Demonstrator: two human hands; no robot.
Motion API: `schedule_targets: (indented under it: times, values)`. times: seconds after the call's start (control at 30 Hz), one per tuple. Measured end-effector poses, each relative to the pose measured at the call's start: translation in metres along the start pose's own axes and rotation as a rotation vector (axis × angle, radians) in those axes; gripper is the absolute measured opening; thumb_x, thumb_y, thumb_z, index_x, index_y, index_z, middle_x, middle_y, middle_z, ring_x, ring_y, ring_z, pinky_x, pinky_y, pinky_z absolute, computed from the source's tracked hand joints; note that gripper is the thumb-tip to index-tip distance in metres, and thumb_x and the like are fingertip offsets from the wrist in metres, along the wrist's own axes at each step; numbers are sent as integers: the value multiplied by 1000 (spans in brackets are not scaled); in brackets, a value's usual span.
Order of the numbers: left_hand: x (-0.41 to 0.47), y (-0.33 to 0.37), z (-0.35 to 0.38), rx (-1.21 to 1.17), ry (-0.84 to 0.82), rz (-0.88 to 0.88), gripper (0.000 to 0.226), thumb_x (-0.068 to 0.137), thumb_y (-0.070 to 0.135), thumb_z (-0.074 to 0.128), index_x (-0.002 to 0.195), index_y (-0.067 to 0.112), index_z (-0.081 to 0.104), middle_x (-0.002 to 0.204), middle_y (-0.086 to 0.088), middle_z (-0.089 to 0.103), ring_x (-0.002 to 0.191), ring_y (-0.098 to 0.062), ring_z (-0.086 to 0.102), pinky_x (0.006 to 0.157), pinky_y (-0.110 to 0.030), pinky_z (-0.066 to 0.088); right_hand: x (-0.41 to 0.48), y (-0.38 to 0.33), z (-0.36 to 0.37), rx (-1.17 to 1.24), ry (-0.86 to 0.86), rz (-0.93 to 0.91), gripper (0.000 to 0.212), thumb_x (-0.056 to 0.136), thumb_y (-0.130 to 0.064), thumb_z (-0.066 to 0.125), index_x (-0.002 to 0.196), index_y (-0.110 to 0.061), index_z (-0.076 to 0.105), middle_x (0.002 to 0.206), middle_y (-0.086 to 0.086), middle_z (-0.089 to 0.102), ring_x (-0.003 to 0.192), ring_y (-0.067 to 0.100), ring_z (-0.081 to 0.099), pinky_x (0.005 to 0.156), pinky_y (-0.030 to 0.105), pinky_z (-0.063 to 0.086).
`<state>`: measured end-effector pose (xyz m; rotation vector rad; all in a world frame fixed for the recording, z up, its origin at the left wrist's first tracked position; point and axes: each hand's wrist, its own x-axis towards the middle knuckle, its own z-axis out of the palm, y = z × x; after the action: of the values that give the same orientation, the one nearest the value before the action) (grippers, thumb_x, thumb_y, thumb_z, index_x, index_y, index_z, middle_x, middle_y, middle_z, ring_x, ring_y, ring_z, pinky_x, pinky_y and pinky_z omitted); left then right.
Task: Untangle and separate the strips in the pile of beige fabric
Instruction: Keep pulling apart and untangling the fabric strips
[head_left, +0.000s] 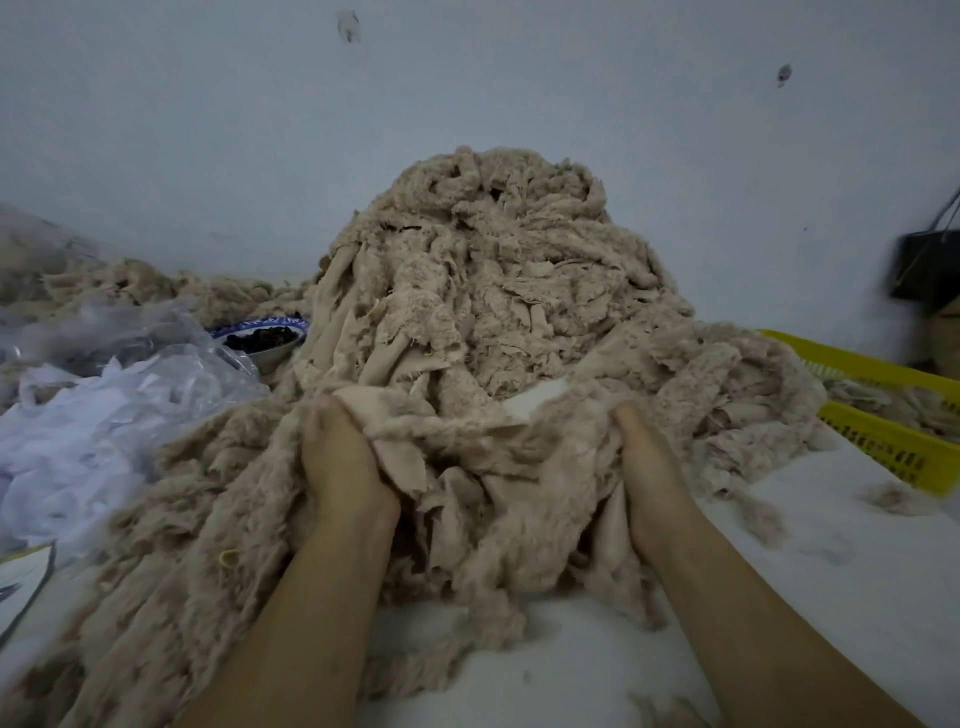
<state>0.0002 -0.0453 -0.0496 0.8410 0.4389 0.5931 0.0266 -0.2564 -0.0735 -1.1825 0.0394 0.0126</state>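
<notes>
Right now the pile (498, 291) of beige fabric is rising in a tall heap at the middle of the white table (597, 670), against the pale wall (467, 93), and its lower edge is spilling toward the person, who is reaching in from the near edge. The left hand (337, 457) is gripping a bunch of strips (467, 447) at the pile's foot, its fingers curling into the cloth so that the tips are hidden. The right hand (644, 457) is gripping the same bunch further right, its fingers likewise buried in the fabric. Between the two hands the strips are sagging in a loose, fuzzy band, with smooth-backed pieces hanging below it onto the table. More beige fabric is lying in long runs to the left of the left hand, trailing to the near left corner. Left of the pile a clear plastic bag (130, 332) is holding white scraps (78, 457), and just behind it a blue-rimmed bowl (265, 345) with something dark in it is sitting beside the heap. To the right a yellow basket (883, 452) is standing near the pile's edge, with some beige fabric lying in it. A dark bag (930, 265) is hanging at the wall at far right, blurred. Small tufts of lint (898, 499) are lying on the table to the right of the right hand.
</notes>
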Motion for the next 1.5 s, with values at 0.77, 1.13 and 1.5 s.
schedule_targets:
  times: [0.77, 1.13, 1.5]
  values:
    - [-3, 4, 3, -406, -431, -301, 45, 106, 37, 35, 133, 7, 56, 130, -16, 64, 118, -28, 63, 86, -44, 53, -15, 14, 17, -1200, -436, -239, 42, 99, -34, 46, 63, -23, 29, 59, -5, 32, 54, 11, 31, 55, 32, 24]
    - [-4, 6, 1, -428, -522, -321, 40, 100, 31, 48, 127, 6, 62, 126, -13, 67, 118, -23, 64, 110, -39, 44, -4, 6, 10, -953, -102, -220, 35, 102, -28, 36, 69, -16, 37, 69, 2, 42, 70, 20, 42, 62, 35, 31]
    - [-25, -11, 11, -140, -676, -227, 34, 88, 16, 62, 120, 4, 61, 107, -12, 71, 98, -20, 70, 79, -32, 58, -30, 20, 37, -956, -417, -429, 47, 89, -68, 51, 79, -24, 65, 80, -11, 64, 75, -2, 59, 65, 19, 47]
